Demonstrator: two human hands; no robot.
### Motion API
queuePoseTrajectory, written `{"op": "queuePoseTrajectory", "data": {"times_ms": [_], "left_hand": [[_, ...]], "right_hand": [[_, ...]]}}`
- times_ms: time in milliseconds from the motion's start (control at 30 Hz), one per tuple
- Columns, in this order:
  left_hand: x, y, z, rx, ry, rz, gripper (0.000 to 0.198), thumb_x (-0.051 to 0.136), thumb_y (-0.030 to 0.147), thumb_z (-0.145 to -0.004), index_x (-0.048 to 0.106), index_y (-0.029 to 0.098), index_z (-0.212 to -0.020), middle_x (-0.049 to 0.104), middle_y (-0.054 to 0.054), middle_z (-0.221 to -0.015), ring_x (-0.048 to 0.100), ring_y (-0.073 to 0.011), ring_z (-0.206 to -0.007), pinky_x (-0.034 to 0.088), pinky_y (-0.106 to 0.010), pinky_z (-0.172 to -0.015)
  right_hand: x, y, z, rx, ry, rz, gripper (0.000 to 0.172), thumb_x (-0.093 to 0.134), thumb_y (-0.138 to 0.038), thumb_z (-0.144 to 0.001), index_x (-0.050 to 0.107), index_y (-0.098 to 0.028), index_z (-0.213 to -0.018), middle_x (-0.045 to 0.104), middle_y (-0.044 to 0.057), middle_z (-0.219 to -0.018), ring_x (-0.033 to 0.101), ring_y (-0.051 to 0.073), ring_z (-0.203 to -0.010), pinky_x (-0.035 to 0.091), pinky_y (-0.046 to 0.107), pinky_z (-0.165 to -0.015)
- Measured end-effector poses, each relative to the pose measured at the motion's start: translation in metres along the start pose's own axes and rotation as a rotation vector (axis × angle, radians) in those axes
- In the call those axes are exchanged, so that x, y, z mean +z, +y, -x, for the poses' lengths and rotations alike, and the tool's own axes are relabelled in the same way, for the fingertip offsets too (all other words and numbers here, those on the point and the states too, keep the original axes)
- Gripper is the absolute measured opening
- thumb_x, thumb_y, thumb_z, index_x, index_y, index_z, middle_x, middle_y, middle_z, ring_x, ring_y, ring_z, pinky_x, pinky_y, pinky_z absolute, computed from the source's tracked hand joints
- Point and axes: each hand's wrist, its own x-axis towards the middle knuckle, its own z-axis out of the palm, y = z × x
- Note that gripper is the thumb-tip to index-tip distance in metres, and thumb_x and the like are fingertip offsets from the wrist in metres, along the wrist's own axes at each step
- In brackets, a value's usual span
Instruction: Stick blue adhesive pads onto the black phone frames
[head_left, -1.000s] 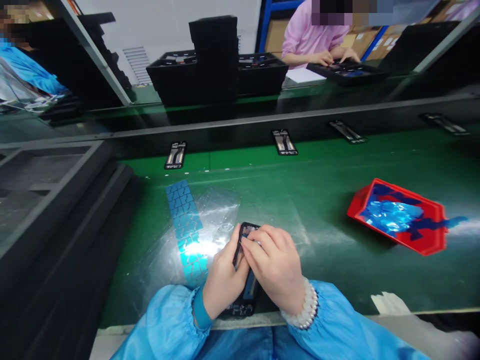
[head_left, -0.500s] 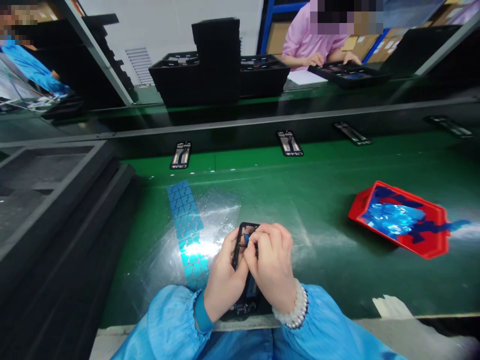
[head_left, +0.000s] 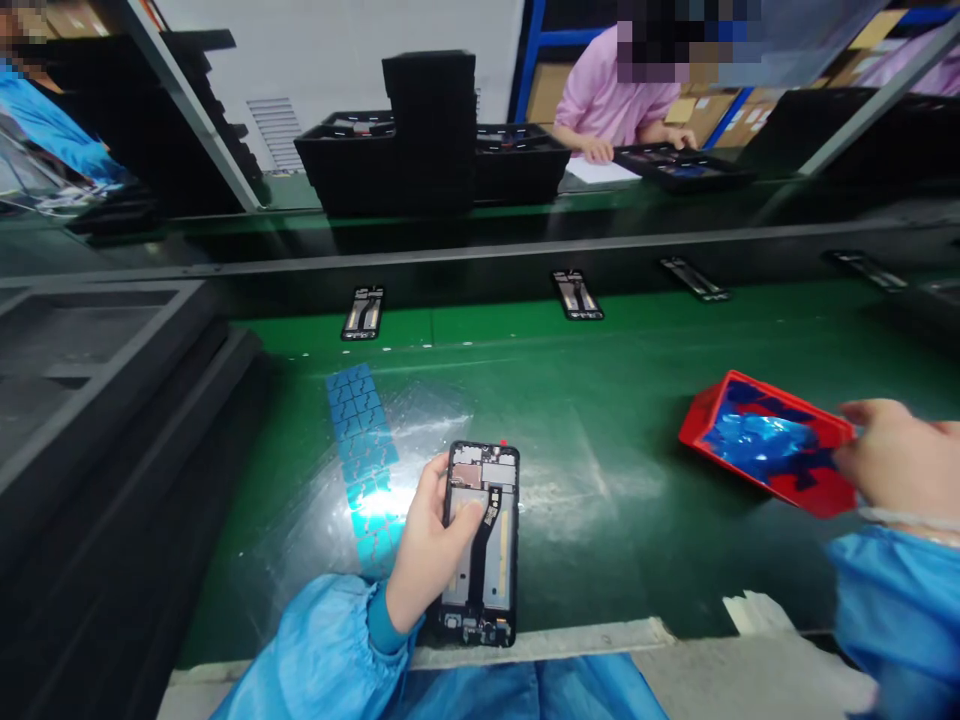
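The left hand (head_left: 424, 550) grips an opened phone (head_left: 499, 560), thumb over its exposed innards, at the near edge of a green worktop (head_left: 592, 385). Well apart, the right hand (head_left: 900, 458) is at the end of a red bin (head_left: 699, 420) of blue film (head_left: 761, 440); whether its fingers pinch anything cannot be told. Beyond the worktop, a person in pink (head_left: 604, 95) has a hand at a black tray (head_left: 701, 184).

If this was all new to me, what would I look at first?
Probably the red bin on the right of the green bench, with shiny blue film inside and the right hand at its end. Next, the open phone in the left hand, near the front edge, and the blue sheet left of that phone.
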Motion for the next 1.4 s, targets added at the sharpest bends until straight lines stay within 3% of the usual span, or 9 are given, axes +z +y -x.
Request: {"op": "queuePoseTrajectory", "data": {"times_ms": [100,167,267,367,633,833,1067,1267,1400], "left_hand": [[0.002,-0.001,0.0,-0.002,-0.013,-0.004,0.046,0.061,0.018,-0.073,0.042,0.019,-0.115,0.066,-0.005,-0.107,0.061,-0.0187,-0.102,0.043,-0.032,-0.094],[0.003,-0.002,0.0,0.001,-0.036,-0.018,0.045,0.06,0.019,-0.074,0.043,0.019,-0.115,0.067,-0.005,-0.106,0.062,-0.0188,-0.101,0.044,-0.033,-0.093],[0.004,-0.004,0.001,0.022,-0.054,-0.065,0.045,0.061,0.022,-0.075,0.043,0.02,-0.116,0.065,-0.005,-0.11,0.06,-0.0199,-0.106,0.043,-0.034,-0.096],[0.003,-0.006,0.002,0.053,-0.032,-0.133,0.045,0.061,0.025,-0.077,0.043,0.02,-0.118,0.058,-0.007,-0.122,0.053,-0.021,-0.117,0.04,-0.033,-0.1],[-0.004,-0.006,0.005,0.106,-0.08,-0.222,0.042,0.054,0.018,-0.082,0.043,0.023,-0.123,0.056,-0.005,-0.124,0.051,-0.0199,-0.117,0.041,-0.034,-0.1],[-0.004,-0.006,0.006,0.095,-0.1,-0.255,0.039,0.054,0.018,-0.082,0.045,0.021,-0.12,0.058,-0.006,-0.12,0.054,-0.0204,-0.114,0.043,-0.034,-0.097],[-0.002,-0.006,0.004,0.109,-0.043,-0.232,0.043,0.054,0.014,-0.078,0.046,0.022,-0.12,0.058,-0.005,-0.122,0.052,-0.0202,-0.117,0.04,-0.034,-0.101],[0.002,-0.01,0.007,0.094,0.071,-0.17,0.041,0.054,0.017,-0.08,0.044,0.021,-0.12,0.06,-0.006,-0.119,0.057,-0.0192,-0.111,0.044,-0.032,-0.096],[0.002,-0.01,0.01,0.11,0.107,-0.198,0.044,0.053,0.02,-0.082,0.039,0.021,-0.123,0.061,-0.007,-0.117,0.059,-0.0185,-0.109,0.045,-0.032,-0.094]], "right_hand": [[-0.016,-0.058,0.021,-0.052,0.05,0.08,0.034,0.037,-0.041,-0.088,0.063,-0.02,-0.08,0.045,0.007,-0.054,0.046,0.022,-0.06,0.023,0.034,-0.048],[-0.033,-0.122,0.044,-0.258,0.141,-0.155,0.028,0.043,-0.035,-0.089,0.063,-0.016,-0.082,0.057,0.01,-0.065,0.053,0.02,-0.067,0.033,0.035,-0.054],[-0.05,-0.21,0.076,-0.736,-0.094,-0.573,0.019,0.045,-0.015,-0.088,0.063,-0.018,-0.092,0.065,0.007,-0.086,0.056,0.018,-0.085,0.043,0.033,-0.073],[-0.049,-0.254,0.091,-0.948,-0.23,-0.579,0.023,0.042,-0.017,-0.09,0.062,-0.019,-0.102,0.064,0.006,-0.1,0.053,0.019,-0.093,0.042,0.034,-0.078],[-0.047,-0.252,0.078,-1.034,-0.233,-0.51,0.026,0.041,-0.017,-0.091,0.061,-0.022,-0.107,0.062,0.005,-0.102,0.048,0.02,-0.098,0.038,0.038,-0.086],[-0.046,-0.248,0.068,-1.21,-0.3,-0.539,0.027,0.042,-0.021,-0.091,0.058,-0.022,-0.113,0.06,0.004,-0.11,0.046,0.02,-0.104,0.038,0.038,-0.091],[-0.047,-0.251,0.094,-0.904,-0.208,-0.511,0.028,0.043,-0.017,-0.089,0.061,-0.021,-0.109,0.062,0.005,-0.101,0.047,0.022,-0.102,0.035,0.04,-0.095],[-0.055,-0.267,0.137,-0.648,-0.217,-0.454,0.035,0.036,-0.011,-0.089,0.057,-0.011,-0.117,0.062,0.011,-0.098,0.049,0.023,-0.101,0.037,0.04,-0.094],[-0.063,-0.274,0.145,-0.538,-0.262,-0.524,0.037,0.031,-0.011,-0.09,0.054,-0.008,-0.119,0.06,0.013,-0.101,0.05,0.025,-0.1,0.041,0.042,-0.09]]}}
